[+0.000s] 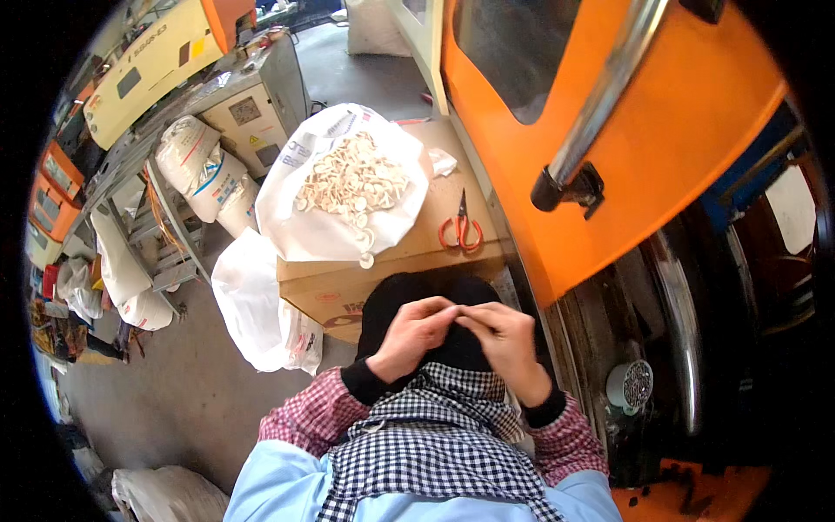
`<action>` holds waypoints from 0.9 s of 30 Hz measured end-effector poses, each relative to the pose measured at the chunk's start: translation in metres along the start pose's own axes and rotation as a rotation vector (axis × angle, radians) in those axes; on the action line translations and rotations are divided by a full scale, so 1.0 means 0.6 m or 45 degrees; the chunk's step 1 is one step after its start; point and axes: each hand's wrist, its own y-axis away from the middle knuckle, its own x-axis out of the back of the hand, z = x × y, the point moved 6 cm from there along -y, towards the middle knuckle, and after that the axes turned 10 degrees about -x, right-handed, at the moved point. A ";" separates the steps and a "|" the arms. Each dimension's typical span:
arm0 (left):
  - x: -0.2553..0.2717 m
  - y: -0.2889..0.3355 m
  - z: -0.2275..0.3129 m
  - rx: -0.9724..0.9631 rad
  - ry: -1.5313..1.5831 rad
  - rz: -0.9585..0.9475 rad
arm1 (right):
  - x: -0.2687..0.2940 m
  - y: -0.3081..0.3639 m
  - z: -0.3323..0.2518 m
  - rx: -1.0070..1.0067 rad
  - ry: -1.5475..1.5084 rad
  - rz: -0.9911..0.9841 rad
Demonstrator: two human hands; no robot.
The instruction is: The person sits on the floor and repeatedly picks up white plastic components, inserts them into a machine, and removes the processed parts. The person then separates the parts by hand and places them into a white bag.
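So the person had both hands up over their lap, the left hand [417,331] and right hand [509,344] meeting fingertip to fingertip. Fingers on both were curled in and pinched nearly closed, but whether a small piece sat between them, I honestly couldn't tell. The off-white pieces [352,178] were heaped in an open white bag [280,209] on the cardboard box [304,291], right in front of the knees. That bag was the sketchy bit imo: its near lip sagged to the front edge of the box, and one loose piece [366,259] lay right at that lip, so a knee bump or a sleeve catching the plastic could've tipped some onto the floor [183,383]. Anything tiny in that pinch could also have slipped and got lost against the dark trousers [383,304] or the checked apron [417,461]. The red-handled scissors [461,230] lay near the box's front edge too, points facing away, so a careless reach might've knocked them off.
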 end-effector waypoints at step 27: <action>-0.309 -0.071 -0.108 0.440 -0.293 -0.738 | 0.888 -0.129 0.275 -0.513 0.372 1.908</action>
